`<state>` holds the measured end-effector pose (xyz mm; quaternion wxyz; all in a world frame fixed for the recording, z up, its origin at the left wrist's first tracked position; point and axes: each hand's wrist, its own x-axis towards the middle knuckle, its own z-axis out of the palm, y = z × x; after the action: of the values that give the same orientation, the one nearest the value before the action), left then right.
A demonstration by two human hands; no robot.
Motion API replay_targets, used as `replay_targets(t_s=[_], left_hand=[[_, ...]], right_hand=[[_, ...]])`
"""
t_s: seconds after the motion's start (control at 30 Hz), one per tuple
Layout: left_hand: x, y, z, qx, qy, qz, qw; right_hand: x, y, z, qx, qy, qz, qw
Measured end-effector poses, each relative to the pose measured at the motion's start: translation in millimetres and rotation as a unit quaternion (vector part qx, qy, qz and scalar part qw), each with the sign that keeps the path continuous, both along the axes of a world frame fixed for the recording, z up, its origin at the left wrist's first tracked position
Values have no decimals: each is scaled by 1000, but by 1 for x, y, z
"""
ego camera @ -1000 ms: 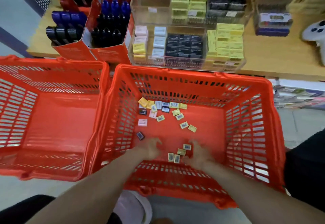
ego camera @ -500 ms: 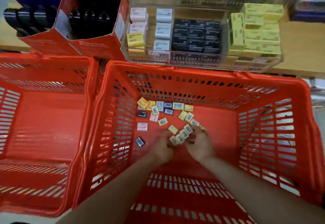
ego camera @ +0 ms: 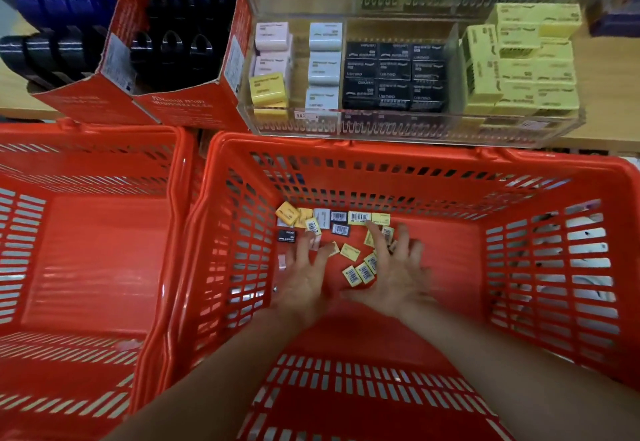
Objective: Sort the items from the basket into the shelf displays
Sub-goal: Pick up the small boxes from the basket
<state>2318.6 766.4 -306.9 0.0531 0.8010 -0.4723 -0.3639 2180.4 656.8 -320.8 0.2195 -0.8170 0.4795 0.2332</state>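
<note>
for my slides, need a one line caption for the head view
Both hands, left and right, spread open over small boxed erasers scattered in the red basket below the clear shelf display.

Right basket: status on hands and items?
Left hand and right hand open, fingers spread over small boxes on right basket floor. Nothing gripped yet. Clear shelf display unobstructed.

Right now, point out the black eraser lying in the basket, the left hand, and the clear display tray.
black eraser (ego camera: 287, 235), head view, its top face.
left hand (ego camera: 304, 276), head view, back of hand.
clear display tray (ego camera: 398, 127), head view, front wall.
</note>
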Motion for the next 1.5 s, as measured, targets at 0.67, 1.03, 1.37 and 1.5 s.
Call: replay_targets(t_s=[0.67,1.03,1.37,1.5], left_hand=[[-29,-16,-5,-33,274,317,908],[-52,-44,10,27,584,589,559],[-26,-34,1,39,553,635,538],[-18,-26,-11,42,468,630,619]], right_hand=[[-36,-13,-10,34,-137,83,987],[-9,9,37,285,-381,-169,863],[-34,-30,42,29,-219,-85,972],[-34,0,10,70,-98,-37,992]])
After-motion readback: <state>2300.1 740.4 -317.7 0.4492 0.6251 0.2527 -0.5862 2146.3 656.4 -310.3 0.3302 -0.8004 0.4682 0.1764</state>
